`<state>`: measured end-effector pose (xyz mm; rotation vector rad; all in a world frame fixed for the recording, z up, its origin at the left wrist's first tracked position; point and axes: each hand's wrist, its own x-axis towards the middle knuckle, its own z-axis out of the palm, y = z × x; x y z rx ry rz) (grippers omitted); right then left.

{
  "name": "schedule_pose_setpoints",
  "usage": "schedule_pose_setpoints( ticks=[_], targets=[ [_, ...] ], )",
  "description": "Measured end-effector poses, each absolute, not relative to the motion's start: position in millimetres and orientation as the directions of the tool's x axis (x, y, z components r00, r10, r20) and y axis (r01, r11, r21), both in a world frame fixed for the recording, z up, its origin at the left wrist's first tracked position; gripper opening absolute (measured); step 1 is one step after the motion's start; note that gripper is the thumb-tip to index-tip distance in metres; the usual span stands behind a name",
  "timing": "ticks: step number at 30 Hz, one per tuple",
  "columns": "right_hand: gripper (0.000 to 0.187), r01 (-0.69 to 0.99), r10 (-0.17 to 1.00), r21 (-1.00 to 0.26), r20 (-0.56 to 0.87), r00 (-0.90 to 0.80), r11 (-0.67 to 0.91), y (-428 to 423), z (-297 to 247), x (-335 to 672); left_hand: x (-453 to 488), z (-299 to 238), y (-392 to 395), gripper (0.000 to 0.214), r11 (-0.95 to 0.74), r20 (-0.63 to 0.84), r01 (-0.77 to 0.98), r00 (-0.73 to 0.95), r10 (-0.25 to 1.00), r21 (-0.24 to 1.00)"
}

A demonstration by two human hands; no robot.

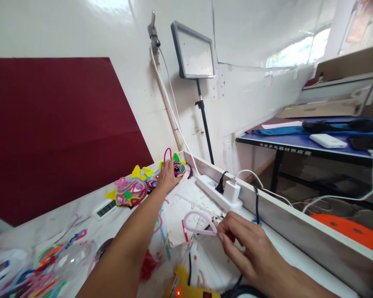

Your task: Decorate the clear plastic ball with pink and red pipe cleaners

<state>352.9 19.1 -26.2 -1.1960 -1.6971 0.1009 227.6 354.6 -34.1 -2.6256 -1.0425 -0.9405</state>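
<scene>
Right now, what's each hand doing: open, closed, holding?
Left hand: on a colourful figure; grip or mere touch can't be told.
Right hand: closed, pinching a pale lilac loop.

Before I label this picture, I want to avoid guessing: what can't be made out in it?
All in the head view:
Rainbow-striped craft with a round eye: partly covered by the left hand, so the grip is unclear.
Pale lilac fuzzy loop: its ends are hidden at the right hand.
Yellow tool with a red light: cut off by the bottom edge.
White rectangular device with a grey display: reading too small.
</scene>
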Motion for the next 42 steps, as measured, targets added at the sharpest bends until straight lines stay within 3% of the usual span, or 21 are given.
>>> schedule_pose_setpoints(
  ticks=[7,16,21,25,32,38,42],
  targets=[
    [0.012,0.646,0.764,-0.582,0.645,-0.002,0.493,18.0,-29.4,354.0,210.7,-10.5,347.6,0.077,-0.735,0.523,0.676,0.607,0.598,0.056],
    [0.014,0.623,0.774,-0.611,0.633,0.014,0.488,18.6,-32.6,357.3,148.2,51.8,290.1,0.033,-0.781,0.415,0.625,0.705,0.575,0.021],
    [0.016,0.646,0.811,-0.624,0.584,0.014,0.439,22.5,-37.4,360.3,93.6,83.2,226.5,0.024,-0.787,0.395,0.614,0.709,0.584,0.061],
    [0.017,0.660,0.837,-0.630,0.547,0.001,0.410,23.6,-40.1,357.6,34.9,87.8,164.7,0.027,-0.703,0.385,0.661,0.597,0.704,0.260],
    [0.020,0.599,0.894,-0.724,0.446,0.028,0.342,11.7,-20.3,337.5,-72.6,55.3,82.6,0.040,-0.357,0.254,0.704,0.253,0.934,0.614],
    [0.032,0.381,0.959,-0.894,0.277,0.056,0.236,-13.1,17.1,292.4,-113.0,15.4,52.3,0.045,-0.197,0.157,0.569,0.120,0.980,0.798],
    [0.039,0.236,0.985,-0.956,0.172,-0.023,0.172,-33.9,29.8,242.2,-118.2,-15.2,46.1,0.044,-0.229,0.194,0.480,0.122,0.973,0.847]
  ],
)
